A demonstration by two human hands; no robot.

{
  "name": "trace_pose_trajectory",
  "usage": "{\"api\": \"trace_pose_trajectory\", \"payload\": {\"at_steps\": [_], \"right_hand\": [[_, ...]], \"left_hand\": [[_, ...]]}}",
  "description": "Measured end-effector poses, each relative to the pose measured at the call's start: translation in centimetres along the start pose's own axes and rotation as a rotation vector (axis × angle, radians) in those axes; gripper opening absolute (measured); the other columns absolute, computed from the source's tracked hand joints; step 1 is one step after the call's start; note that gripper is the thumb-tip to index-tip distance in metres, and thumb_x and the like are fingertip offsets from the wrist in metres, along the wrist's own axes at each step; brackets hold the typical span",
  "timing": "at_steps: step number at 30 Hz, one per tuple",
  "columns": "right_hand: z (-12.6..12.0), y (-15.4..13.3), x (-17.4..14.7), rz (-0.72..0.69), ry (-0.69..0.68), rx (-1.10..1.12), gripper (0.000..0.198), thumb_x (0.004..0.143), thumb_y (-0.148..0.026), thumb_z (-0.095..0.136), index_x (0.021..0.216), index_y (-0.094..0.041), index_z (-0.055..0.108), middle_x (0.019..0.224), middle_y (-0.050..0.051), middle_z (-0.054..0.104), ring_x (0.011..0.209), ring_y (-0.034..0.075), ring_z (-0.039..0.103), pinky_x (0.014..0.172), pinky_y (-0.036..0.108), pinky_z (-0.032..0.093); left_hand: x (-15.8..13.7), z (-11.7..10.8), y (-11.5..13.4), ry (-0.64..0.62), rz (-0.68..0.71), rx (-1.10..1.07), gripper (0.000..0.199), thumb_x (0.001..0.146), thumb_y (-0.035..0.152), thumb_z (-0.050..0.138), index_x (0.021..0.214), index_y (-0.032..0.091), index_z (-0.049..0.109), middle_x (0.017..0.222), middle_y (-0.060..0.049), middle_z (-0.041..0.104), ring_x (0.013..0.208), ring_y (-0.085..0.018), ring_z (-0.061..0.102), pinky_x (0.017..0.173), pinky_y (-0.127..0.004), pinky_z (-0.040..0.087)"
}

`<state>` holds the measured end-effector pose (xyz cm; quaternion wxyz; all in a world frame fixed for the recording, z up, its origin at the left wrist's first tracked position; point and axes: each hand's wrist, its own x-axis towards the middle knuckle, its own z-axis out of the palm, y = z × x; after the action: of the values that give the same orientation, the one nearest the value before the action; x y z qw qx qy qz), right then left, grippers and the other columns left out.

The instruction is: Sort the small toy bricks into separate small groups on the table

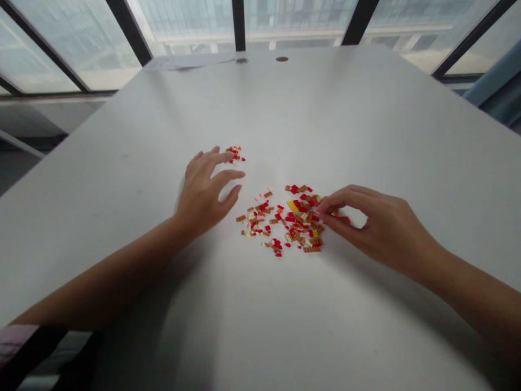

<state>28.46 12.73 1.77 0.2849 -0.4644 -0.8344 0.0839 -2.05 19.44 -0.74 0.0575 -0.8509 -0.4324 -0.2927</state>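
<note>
Small building bricks in red, brown, yellow, cream and pink lie spread on a white table. The largest pile (301, 220) is in the middle, with a looser group of bricks (257, 220) to its left. My left hand (209, 190) hovers over the table with its fingers spread, nearest to a small cluster of red and orange bricks (235, 153) behind its fingertips. At the right edge of the large pile, my right hand (366, 220) has its thumb and forefinger pinched together. Whatever lies between those fingertips is too small or hidden to make out.
The white table (260, 315) stretches to the windows (301, 21) at the back. Two round holes, one of them a dark disc (282, 58), sit near its far edge. A blue curtain (499, 87) hangs at the right.
</note>
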Motion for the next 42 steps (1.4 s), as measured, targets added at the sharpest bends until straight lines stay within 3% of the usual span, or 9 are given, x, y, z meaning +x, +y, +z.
{"api": "trace_pose_trajectory", "payload": {"at_steps": [3,6,18,22,26,30,34,39,42], "right_hand": [[0.6,-1.5,-0.1,-0.025,-0.001,0.096,0.005,0.091,-0.020,0.063,0.090,-0.023,0.067,0.085,0.001,0.076,0.069,0.014,0.070,0.064,0.025,0.055],[1.3,-2.8,-0.2,-0.058,-0.018,0.164,0.007,0.092,-0.017,0.063,0.090,-0.023,0.065,0.080,-0.003,0.075,0.063,0.011,0.068,0.063,0.022,0.054],[2.2,-4.0,-0.3,-0.133,0.060,0.171,0.010,0.094,-0.015,0.062,0.096,-0.024,0.066,0.082,-0.004,0.076,0.065,0.010,0.069,0.063,0.021,0.054],[1.8,-2.8,-0.3,-0.220,0.137,0.024,0.015,0.094,-0.014,0.063,0.104,-0.025,0.067,0.096,0.001,0.079,0.086,0.016,0.074,0.081,0.031,0.057],[1.6,-0.5,-0.6,-0.213,0.223,-0.166,0.013,0.093,-0.016,0.065,0.102,-0.025,0.067,0.101,0.004,0.079,0.088,0.020,0.075,0.092,0.042,0.052],[2.0,1.1,-1.1,-0.189,0.226,-0.206,0.009,0.094,-0.021,0.064,0.101,-0.026,0.067,0.099,0.003,0.079,0.090,0.022,0.075,0.104,0.049,0.046],[2.5,1.4,-1.3,-0.199,0.218,-0.195,0.009,0.095,-0.022,0.063,0.101,-0.028,0.066,0.099,0.002,0.079,0.091,0.021,0.075,0.107,0.051,0.044],[2.8,1.5,-1.4,-0.187,0.214,-0.163,0.008,0.096,-0.024,0.061,0.100,-0.028,0.067,0.097,0.002,0.079,0.092,0.022,0.074,0.107,0.052,0.044],[2.8,1.5,-1.4,-0.162,0.213,-0.147,0.008,0.095,-0.025,0.061,0.100,-0.027,0.068,0.098,0.003,0.079,0.092,0.023,0.074,0.107,0.055,0.044]], "left_hand": [[-0.2,-0.7,2.6,-0.011,0.204,-0.148,0.007,0.094,0.029,0.066,0.095,0.026,0.073,0.132,-0.006,0.066,0.137,-0.028,0.054,0.117,-0.051,0.040],[-0.4,-1.0,5.0,-0.099,0.309,-0.292,0.005,0.092,0.026,0.070,0.094,0.025,0.074,0.134,-0.008,0.066,0.138,-0.028,0.054,0.113,-0.047,0.045],[-0.6,-1.2,6.8,-0.090,0.238,-0.380,0.002,0.090,0.024,0.073,0.090,0.022,0.072,0.128,-0.008,0.071,0.130,-0.025,0.060,0.111,-0.042,0.047],[0.0,-1.0,5.4,-0.060,0.176,-0.279,0.002,0.091,0.025,0.072,0.089,0.024,0.072,0.126,-0.006,0.071,0.129,-0.025,0.061,0.111,-0.044,0.046],[0.7,-0.7,1.5,-0.005,-0.071,-0.062,0.002,0.087,0.026,0.073,0.087,0.025,0.072,0.126,-0.004,0.072,0.126,-0.026,0.062,0.112,-0.050,0.042],[1.2,0.1,-2.0,-0.022,-0.292,0.049,0.003,0.082,0.026,0.075,0.084,0.025,0.073,0.121,-0.006,0.073,0.118,-0.029,0.065,0.110,-0.052,0.044],[1.5,0.9,-3.3,-0.073,-0.333,0.037,0.005,0.086,0.028,0.070,0.087,0.024,0.074,0.109,-0.006,0.076,0.110,-0.028,0.067,0.107,-0.048,0.046],[1.4,1.0,-3.2,-0.035,-0.351,0.033,0.017,0.085,0.030,0.070,0.101,0.024,0.071,0.115,-0.006,0.074,0.114,-0.029,0.064,0.107,-0.048,0.044],[1.1,1.0,-3.3,-0.008,-0.329,0.039,0.009,0.085,0.032,0.069,0.089,0.024,0.071,0.114,-0.006,0.073,0.114,-0.029,0.064,0.108,-0.050,0.044]]}}
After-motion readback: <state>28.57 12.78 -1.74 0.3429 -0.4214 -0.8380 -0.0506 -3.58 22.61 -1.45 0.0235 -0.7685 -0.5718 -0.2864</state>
